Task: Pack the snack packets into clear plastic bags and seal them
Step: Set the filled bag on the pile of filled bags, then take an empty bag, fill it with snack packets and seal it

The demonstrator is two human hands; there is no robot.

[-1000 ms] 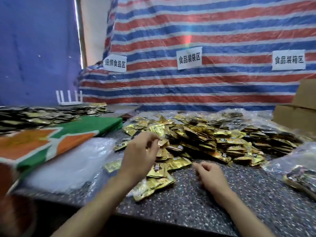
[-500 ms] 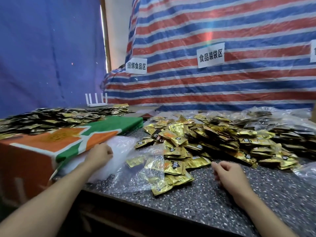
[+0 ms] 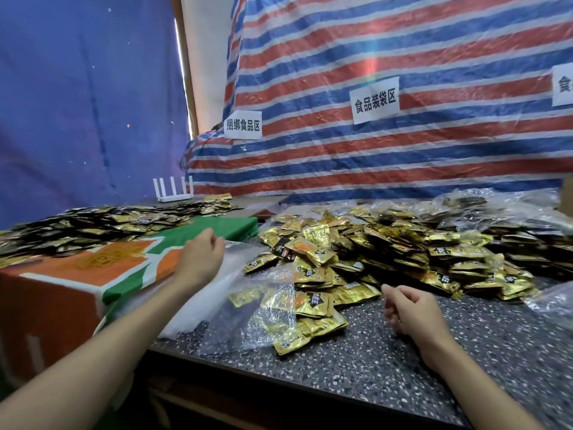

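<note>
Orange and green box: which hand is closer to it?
Left. The left hand hovers at the green edge of the box; the right hand is on the far side of the gold packets.

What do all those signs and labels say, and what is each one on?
"捆绑食品区": left paper sign on the striped tarp.
"食品装袋区": middle paper sign, same tarp.
Cut off at the frame edge, only "食" shows: right paper sign.
Too blurred to read: black labels on the gold snack packets.
</note>
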